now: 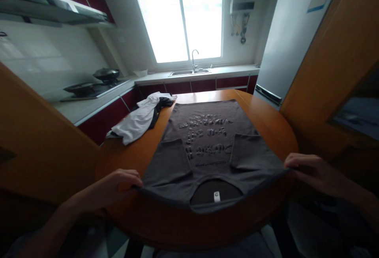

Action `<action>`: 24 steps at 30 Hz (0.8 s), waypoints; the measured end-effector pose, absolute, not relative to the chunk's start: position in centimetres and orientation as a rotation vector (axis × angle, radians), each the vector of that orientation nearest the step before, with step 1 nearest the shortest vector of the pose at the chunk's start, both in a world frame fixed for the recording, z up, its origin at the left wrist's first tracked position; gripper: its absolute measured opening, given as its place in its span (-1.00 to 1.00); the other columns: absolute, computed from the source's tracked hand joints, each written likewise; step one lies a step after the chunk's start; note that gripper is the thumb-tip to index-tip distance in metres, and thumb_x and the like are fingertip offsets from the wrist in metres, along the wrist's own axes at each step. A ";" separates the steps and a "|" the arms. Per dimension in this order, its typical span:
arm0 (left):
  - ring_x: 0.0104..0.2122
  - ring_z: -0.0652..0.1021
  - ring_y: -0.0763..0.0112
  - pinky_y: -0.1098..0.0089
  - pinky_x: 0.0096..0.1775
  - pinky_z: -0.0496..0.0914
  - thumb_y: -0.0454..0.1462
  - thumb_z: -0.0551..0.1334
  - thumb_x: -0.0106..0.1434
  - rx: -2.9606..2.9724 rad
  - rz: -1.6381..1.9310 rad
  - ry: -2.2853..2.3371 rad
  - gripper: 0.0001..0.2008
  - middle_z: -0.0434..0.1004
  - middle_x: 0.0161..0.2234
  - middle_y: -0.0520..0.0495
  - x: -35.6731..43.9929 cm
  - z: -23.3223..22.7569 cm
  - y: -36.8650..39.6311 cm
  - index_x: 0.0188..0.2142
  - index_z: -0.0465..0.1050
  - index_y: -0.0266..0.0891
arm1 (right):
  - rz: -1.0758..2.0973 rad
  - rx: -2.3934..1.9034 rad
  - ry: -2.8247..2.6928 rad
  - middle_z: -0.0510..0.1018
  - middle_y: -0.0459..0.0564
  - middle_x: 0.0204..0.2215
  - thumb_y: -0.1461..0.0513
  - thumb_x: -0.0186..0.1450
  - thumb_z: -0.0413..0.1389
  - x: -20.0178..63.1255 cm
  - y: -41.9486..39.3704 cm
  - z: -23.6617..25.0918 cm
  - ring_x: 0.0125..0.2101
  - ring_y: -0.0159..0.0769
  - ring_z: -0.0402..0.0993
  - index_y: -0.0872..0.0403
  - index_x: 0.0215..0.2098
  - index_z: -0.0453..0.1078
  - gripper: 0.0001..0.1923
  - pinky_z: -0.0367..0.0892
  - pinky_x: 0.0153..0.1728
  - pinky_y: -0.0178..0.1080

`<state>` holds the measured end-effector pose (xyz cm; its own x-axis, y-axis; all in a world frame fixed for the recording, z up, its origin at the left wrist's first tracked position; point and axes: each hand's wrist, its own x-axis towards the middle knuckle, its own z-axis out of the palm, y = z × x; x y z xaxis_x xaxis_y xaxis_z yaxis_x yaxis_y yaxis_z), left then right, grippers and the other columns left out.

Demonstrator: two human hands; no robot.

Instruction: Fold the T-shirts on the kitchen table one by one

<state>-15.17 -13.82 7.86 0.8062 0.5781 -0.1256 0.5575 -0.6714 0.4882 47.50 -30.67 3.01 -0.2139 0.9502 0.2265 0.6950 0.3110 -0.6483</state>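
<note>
Head view: a dark grey T-shirt (207, 143) lies spread flat on the round wooden table (266, 119), collar nearest the person at 6 o'clock, hem away at 12 o'clock, print side up with the lettering upside down from here. Both short sleeves are folded inward onto the body, so the cloth forms a neat rectangle. The left hand (115, 189), at 8 o'clock, has its fingers closed on the shoulder corner; the right hand (310, 171), at 4 o'clock, has its fingers pinched shut on the opposite shoulder, keeping the near edge taut and lifted slightly off the table rim. A crumpled white garment (139, 119) sits at 10 o'clock, just beside the shirt, kept off the working area. Beyond, a sink (189, 72) sits under the window
</note>
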 end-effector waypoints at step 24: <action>-0.19 0.65 0.12 0.24 -0.07 0.51 0.14 0.45 -0.08 1.894 0.600 1.298 -0.46 0.72 -0.25 -0.10 -9.8 4.2 6.0 -0.25 0.69 -0.20 | 1.069 -1.727 -1.497 0.68 0.10 -0.34 -0.12 -0.03 0.37 51.6 -6.9 1.8 -0.34 -0.17 0.55 0.17 -0.30 0.62 -0.44 0.41 -0.31 -0.22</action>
<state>-9.82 6.01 4.22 0.3757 0.9261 -0.0331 0.5750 -0.2049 0.7921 51.60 -6.87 1.81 0.0349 0.9826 -0.1822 0.4913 -0.1756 -0.8531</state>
